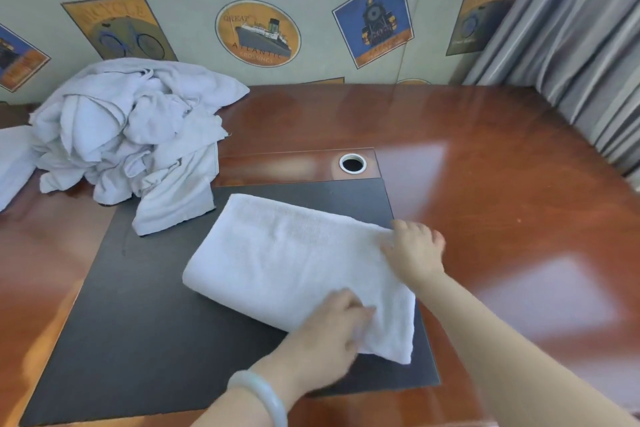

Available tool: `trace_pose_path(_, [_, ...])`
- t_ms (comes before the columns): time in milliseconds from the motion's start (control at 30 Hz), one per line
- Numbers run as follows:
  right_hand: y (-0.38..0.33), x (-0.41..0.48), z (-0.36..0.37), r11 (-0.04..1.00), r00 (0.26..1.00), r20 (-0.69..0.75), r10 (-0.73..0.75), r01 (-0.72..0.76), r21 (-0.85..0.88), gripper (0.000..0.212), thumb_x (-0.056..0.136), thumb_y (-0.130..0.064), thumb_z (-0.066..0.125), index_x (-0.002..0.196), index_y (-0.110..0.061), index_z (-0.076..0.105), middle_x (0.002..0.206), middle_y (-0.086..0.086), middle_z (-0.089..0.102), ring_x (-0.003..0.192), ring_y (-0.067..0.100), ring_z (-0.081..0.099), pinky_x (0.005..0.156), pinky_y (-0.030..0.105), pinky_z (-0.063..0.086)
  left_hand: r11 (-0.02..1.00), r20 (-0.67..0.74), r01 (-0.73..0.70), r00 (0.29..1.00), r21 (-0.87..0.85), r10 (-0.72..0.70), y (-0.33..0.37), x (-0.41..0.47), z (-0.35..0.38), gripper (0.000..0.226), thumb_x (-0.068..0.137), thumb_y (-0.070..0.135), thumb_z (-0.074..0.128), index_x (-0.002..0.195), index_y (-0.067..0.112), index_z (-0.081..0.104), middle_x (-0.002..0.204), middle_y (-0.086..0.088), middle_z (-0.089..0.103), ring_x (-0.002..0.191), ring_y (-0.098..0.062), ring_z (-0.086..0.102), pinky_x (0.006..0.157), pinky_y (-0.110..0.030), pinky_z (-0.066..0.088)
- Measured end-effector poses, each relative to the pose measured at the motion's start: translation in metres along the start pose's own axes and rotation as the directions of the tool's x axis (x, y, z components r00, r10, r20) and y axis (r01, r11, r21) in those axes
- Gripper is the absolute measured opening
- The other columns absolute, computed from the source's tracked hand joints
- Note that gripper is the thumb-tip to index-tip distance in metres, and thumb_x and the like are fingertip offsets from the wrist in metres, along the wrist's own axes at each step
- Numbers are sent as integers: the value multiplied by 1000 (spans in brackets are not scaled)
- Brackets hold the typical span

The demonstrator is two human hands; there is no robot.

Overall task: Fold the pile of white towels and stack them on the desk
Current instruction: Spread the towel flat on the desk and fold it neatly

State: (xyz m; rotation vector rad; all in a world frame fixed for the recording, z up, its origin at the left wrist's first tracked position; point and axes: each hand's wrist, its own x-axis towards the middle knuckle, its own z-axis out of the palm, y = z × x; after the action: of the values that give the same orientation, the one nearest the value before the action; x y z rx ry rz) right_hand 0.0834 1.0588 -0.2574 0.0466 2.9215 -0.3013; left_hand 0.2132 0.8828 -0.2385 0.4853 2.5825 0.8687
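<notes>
A folded white towel [298, 274] is lying slantwise on the black desk mat [145, 333], its near right corner reaching almost to the mat's edge. The left hand [325, 340], with a pale bangle [263, 395] sitting on its wrist, is pressing down on the towel's near edge; the fingers look curled into the cloth, though motion blur makes it hard to say whether they are pinching a layer or only lying on it. The right hand [414, 250] is resting flat and open on the towel's far right corner, fingers spread, gripping nothing.

Behind and to the left, the pile of unfolded towels [128, 135] is sitting heaped against the wall, with one loose end trailing down onto the mat's far left corner, just beside the folded towel but apart from it. The glossy wooden desk [502, 156] is showing bare to the right (window glare is lying across it in pale patches). A round cable hole [352, 163] is sitting just beyond the mat. Patterned wallpaper [258, 33] is running along the back, and a grey curtain [581, 45] is hanging at the right.
</notes>
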Motion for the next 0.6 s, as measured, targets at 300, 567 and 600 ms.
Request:
trace_pose_path(300, [26, -23, 52, 943, 975, -219, 27, 48, 330, 51, 103, -29, 21, 150, -18, 33, 127, 0, 52, 128, 21, 39, 121, 43, 8, 776, -262, 561, 825, 288, -500, -136, 31, -95, 67, 101, 53, 30, 154, 41, -11, 161, 16, -23, 151, -22, -14, 119, -59, 4])
trace_pose_path(567, [76, 39, 29, 932, 928, -145, -344, 356, 67, 53, 99, -40, 20, 138, -22, 51, 106, -10, 55, 108, 18, 51, 108, 31, 23, 819, -281, 561, 810, 119, -514, -123, -19, -47, 94, 73, 87, -3, 152, 38, -18, 152, 26, -32, 150, -18, 10, 117, -36, 28])
trace_pose_path(600, [76, 46, 25, 931, 928, -125, -350, 359, 61, 46, 102, -36, 25, 139, -24, 49, 109, -11, 55, 111, 17, 49, 110, 32, 23, 812, -266, 575, 802, 99, -535, -117, -27, -36, 105, 68, 91, -10, 154, 32, -13, 156, 24, -26, 149, -22, 18, 116, -36, 30])
